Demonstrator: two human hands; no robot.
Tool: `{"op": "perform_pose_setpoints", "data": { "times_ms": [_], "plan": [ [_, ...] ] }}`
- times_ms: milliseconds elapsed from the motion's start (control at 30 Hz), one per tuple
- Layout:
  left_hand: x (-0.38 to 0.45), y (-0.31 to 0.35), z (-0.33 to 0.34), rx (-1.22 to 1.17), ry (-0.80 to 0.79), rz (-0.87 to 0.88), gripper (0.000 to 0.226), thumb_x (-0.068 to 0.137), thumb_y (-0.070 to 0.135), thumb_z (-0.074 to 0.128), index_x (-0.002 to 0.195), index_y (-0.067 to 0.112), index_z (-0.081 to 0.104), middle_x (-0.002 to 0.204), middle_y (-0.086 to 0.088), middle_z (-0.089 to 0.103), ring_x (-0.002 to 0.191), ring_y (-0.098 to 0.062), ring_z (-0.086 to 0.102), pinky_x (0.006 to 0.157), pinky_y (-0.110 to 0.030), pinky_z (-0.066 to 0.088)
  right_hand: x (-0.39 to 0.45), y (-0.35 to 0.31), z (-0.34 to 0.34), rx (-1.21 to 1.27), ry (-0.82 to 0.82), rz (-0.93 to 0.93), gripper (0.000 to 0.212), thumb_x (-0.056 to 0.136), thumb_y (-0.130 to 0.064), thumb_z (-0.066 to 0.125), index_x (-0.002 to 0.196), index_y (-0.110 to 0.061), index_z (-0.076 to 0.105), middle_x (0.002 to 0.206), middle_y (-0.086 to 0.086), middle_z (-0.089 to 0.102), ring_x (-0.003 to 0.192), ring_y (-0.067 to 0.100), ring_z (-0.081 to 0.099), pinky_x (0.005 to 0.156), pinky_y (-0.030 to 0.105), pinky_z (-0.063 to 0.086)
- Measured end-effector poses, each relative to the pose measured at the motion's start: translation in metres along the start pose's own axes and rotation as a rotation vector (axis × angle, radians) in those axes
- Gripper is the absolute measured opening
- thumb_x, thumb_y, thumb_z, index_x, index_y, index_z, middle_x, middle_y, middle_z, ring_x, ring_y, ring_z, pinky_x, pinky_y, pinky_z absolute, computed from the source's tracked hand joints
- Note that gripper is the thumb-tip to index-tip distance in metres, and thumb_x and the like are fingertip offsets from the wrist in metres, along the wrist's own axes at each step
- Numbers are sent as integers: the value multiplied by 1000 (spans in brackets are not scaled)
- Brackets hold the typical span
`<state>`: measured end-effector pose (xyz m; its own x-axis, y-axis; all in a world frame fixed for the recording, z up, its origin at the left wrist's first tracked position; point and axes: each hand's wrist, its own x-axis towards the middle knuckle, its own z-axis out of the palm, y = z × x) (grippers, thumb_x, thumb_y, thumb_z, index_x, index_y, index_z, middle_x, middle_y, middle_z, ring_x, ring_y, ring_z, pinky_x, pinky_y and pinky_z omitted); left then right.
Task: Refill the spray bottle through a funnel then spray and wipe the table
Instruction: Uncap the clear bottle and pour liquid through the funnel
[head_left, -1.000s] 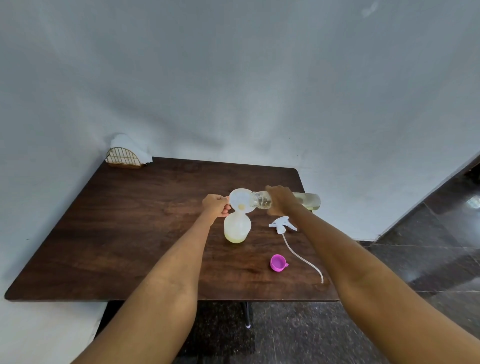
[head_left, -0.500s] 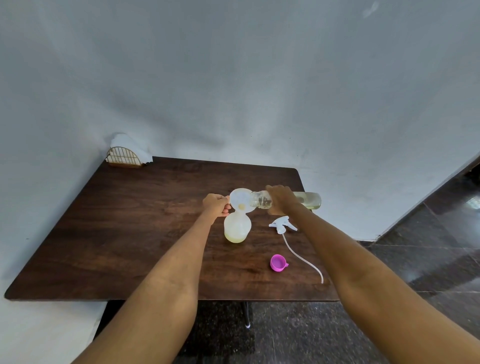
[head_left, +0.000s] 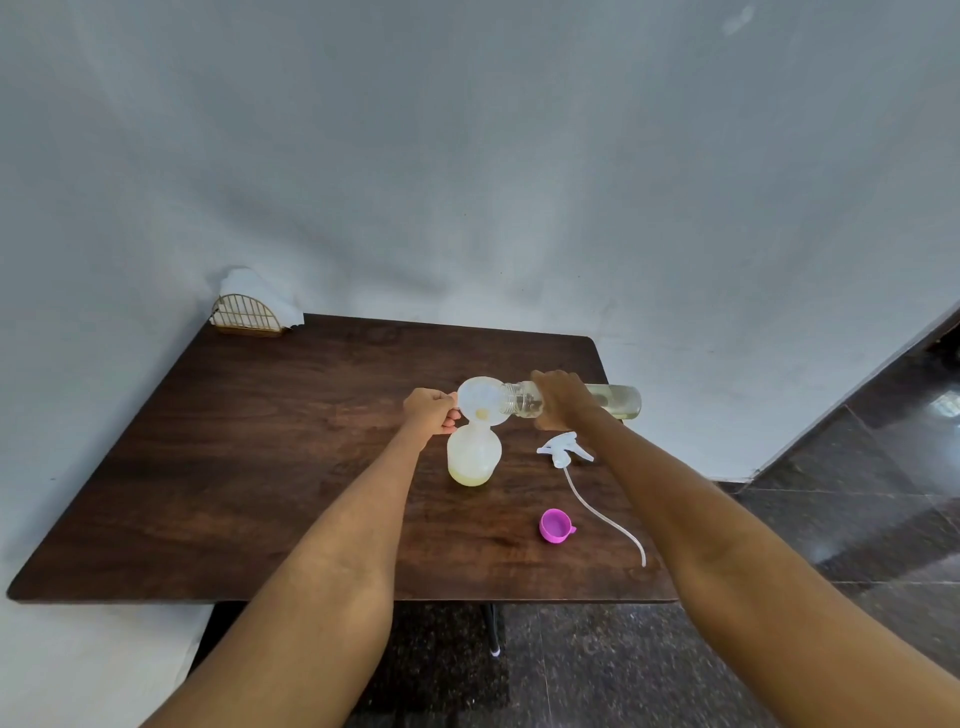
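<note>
A translucent spray bottle (head_left: 474, 457) stands upright on the dark wooden table (head_left: 260, 467), with a little yellowish liquid at its bottom. A white funnel (head_left: 480, 400) sits in its neck. My left hand (head_left: 430, 415) pinches the funnel's left rim. My right hand (head_left: 561, 399) grips a clear refill bottle (head_left: 615, 401), held almost level with its mouth over the funnel. The white spray head (head_left: 563, 451) with its long tube lies on the table to the right of the spray bottle.
A pink cap (head_left: 555, 526) lies near the front right of the table. A wire napkin holder (head_left: 248, 314) with white napkins stands in the far left corner against the wall. Dark tiled floor lies to the right and below.
</note>
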<state>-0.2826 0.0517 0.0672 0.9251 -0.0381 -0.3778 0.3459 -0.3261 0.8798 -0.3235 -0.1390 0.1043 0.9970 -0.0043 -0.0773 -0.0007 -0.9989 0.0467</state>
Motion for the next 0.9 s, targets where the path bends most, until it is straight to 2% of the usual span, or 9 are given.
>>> {"op": "perform_pose_setpoints", "data": {
  "times_ms": [433, 567, 700, 900],
  "plan": [
    [1, 2, 0, 1, 1, 1, 20, 91, 15, 59, 99, -3, 66, 67, -5, 58, 60, -12, 56, 81, -33, 56, 1, -1, -3, -20, -9, -5, 44, 75, -22, 68, 112, -6, 51, 109, 12, 65, 101, 31, 61, 86, 39, 46],
    [0, 2, 0, 6, 0, 5, 21, 91, 15, 58, 100, -2, 66, 75, -9, 61, 60, -12, 57, 81, -34, 56, 1, -1, -2, -22, -2, -3, 44, 74, -22, 69, 111, -6, 51, 108, 12, 66, 99, 32, 62, 85, 39, 46],
    [0, 0, -1, 3, -1, 5, 21, 92, 15, 58, 100, -3, 66, 68, -5, 59, 59, -12, 56, 79, -33, 56, 2, -1, -2, -22, 3, -4, 43, 74, -22, 69, 110, -6, 51, 107, 12, 66, 98, 32, 62, 84, 37, 46],
    [0, 2, -1, 14, 0, 18, 22, 92, 15, 58, 101, -3, 66, 83, -12, 62, 60, -11, 56, 82, -34, 56, 1, -2, -1, -21, -4, -10, 44, 76, -23, 69, 112, -6, 52, 108, 11, 66, 99, 30, 63, 86, 37, 47]
  ]
}}
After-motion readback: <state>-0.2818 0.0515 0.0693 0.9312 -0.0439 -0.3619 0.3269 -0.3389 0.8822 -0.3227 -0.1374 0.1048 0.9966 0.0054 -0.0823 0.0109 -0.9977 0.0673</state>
